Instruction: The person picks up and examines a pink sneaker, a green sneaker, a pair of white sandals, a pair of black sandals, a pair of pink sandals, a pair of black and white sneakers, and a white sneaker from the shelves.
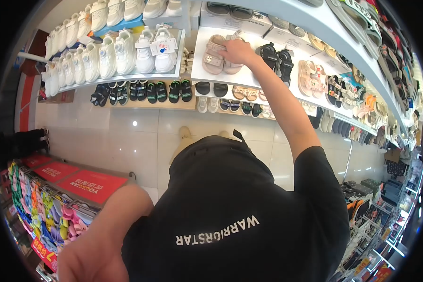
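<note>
My right hand [237, 50] reaches out to a pair of beige sandals [214, 58] on the white shelf. Its fingers are closed on the right-hand sandal of the pair; the hand covers part of that sandal. Just right of the hand stand black strappy sandals [269, 57]. At the lower left, my bent left arm comes up close to the camera. My left hand [91, 263] is partly cut off by the frame edge, and its fingers cannot be made out.
White sneakers [107, 56] line the shelves at the left. Lower racks hold black sandals [157, 92]. More sandals [310, 77] follow along the curved shelf to the right. A display with colourful clogs [56, 211] and red signs [91, 184] stands at my left. Tiled floor [136, 131] lies between.
</note>
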Available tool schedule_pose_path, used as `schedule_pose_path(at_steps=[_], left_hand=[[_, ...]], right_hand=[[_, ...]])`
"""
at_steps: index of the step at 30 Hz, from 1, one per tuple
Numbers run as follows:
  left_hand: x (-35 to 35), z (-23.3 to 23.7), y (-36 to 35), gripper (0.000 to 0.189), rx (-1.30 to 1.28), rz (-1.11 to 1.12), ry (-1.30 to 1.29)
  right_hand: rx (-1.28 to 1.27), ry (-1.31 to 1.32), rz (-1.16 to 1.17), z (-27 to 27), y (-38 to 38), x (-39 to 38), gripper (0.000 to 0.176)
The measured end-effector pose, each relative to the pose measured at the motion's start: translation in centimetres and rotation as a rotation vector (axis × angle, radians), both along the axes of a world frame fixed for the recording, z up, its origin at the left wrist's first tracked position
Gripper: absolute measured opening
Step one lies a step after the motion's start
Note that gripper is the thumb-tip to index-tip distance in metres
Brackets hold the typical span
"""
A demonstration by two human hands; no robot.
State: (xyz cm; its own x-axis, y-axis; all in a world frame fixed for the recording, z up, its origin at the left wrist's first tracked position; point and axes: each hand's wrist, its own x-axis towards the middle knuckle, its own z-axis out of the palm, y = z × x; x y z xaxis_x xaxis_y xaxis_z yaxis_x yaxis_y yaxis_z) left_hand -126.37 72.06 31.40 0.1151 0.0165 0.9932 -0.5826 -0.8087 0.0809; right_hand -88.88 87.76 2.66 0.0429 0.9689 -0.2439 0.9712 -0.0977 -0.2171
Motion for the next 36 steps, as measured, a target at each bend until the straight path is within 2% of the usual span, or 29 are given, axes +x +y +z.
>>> schedule_pose_path(at_steps=[2,3,4,6,9,15,17,18,20,23,27,33,36], left_hand=[[1.4,0.8,-0.7,0.006,-0.026,-0.068,-0.152],[2.0,1.0,-0.9,0.005,-0.058,-0.071,-0.192],[2.1,1.0,-0.9,0.005,-0.062,-0.067,-0.194],[2.2,0.9,-0.7,0.006,-0.120,-0.206,-0.203],[2.3,0.9,-0.3,0.007,-0.134,-0.251,-0.213],[2.2,0.8,0.3,0.011,-0.171,-0.243,-0.272],[2.2,0.8,0.5,0.012,-0.178,-0.224,-0.292],[2.2,0.8,0.6,0.012,-0.181,-0.200,-0.307],[2.0,1.0,1.0,0.013,-0.171,-0.185,-0.317],[1.5,1.4,1.7,0.014,-0.126,-0.112,-0.331],[0.7,1.6,2.4,0.015,-0.024,0.067,-0.352],[-1.0,1.5,3.3,0.013,-0.055,-0.014,-0.326],[-2.3,1.5,4.1,0.014,-0.001,0.035,-0.284]], right_hand=[[-0.039,-0.086,-0.014,-0.5,0.8,-0.1,0.040],[-0.043,-0.087,-0.009,-0.6,0.9,-0.2,0.040],[-0.049,-0.099,-0.018,-0.8,0.9,-0.2,0.041],[-0.060,-0.113,-0.024,-1.0,0.9,-0.3,0.042],[0.013,-0.137,-0.076,-1.0,0.3,-0.7,0.043],[0.158,-0.154,-0.159,-0.3,-2.1,-1.7,0.046],[0.414,-0.130,-0.202,-0.1,-3.5,-2.1,0.045],[0.410,-0.135,-0.202,0.0,-4.1,-2.2,0.045],[0.546,0.055,-0.194,0.0,-5.1,-2.2,0.042],[0.646,0.193,-0.205,0.6,-6.7,-3.1,0.037],[0.676,0.211,-0.247,1.3,-8.5,-5.1,0.036],[0.693,0.329,-0.301,0.4,-9.5,-7.8,0.030],[0.702,0.412,-0.327,-0.3,-9.9,-9.1,0.033]])
